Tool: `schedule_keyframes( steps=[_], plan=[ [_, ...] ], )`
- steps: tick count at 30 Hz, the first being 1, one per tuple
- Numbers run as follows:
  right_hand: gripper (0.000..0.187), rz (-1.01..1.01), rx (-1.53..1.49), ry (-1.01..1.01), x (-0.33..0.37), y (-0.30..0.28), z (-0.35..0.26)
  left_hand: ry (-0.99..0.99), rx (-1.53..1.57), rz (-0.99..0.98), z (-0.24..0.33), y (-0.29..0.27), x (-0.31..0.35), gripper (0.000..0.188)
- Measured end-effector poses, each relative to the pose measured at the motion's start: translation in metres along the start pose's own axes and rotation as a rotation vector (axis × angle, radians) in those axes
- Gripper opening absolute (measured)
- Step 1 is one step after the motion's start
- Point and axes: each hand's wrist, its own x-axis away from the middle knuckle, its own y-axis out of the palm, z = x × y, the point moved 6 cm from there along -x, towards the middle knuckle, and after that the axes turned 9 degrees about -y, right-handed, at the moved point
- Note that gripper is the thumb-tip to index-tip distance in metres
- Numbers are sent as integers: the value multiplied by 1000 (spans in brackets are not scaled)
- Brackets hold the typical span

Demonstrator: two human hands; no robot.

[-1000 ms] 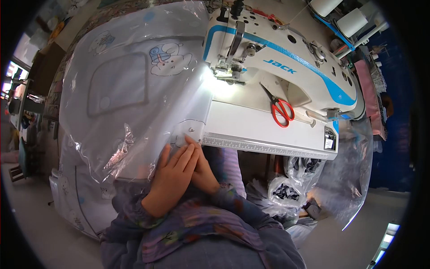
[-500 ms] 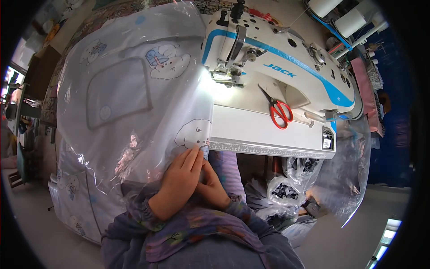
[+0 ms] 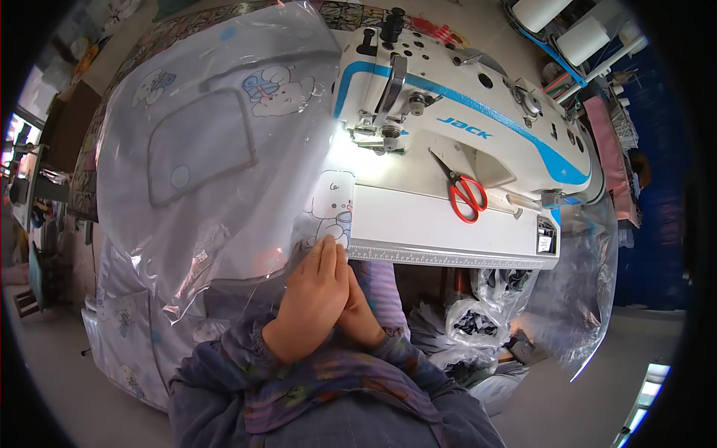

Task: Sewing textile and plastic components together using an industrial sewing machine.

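Observation:
A large pale grey-white fabric piece (image 3: 202, 239), printed with cartoon puppies and glossy like clear plastic, spreads left of the sewing machine (image 3: 470, 112) and under its lit needle area. My left hand (image 3: 317, 291) is closed on the near end of its right edge, fingers straight and together on top, thumb hidden. Tucked against it, my right hand (image 3: 360, 313) grips the same edge from beneath; its fingertips are hidden. Red-handled scissors (image 3: 467, 196) lie on the machine bed, right of the needle.
A ruler strip (image 3: 448, 254) runs along the bed's near edge. White thread cones (image 3: 586, 41) stand at the far right. Clear bags of dark scraps (image 3: 478, 321) sit below the bed. A clear plastic sheet (image 3: 575, 284) hangs at the right. More printed fabric (image 3: 123, 336) hangs at the lower left.
The fabric's right edge has shifted away from the needle's left side toward me, and more of the printed puppy shows by the bed. Both hands have moved slightly nearer and to the right.

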Motion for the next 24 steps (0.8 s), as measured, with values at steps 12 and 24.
schedule_keyframes(
  steps=[12,24],
  plan=[
    [67,-176,-61,66,-8,4,3,53,135,-66,-25,12,-33,47],
    [63,-14,84,-76,-34,0,-3,85,176,-51,-36,21,-74,55]
  ],
)
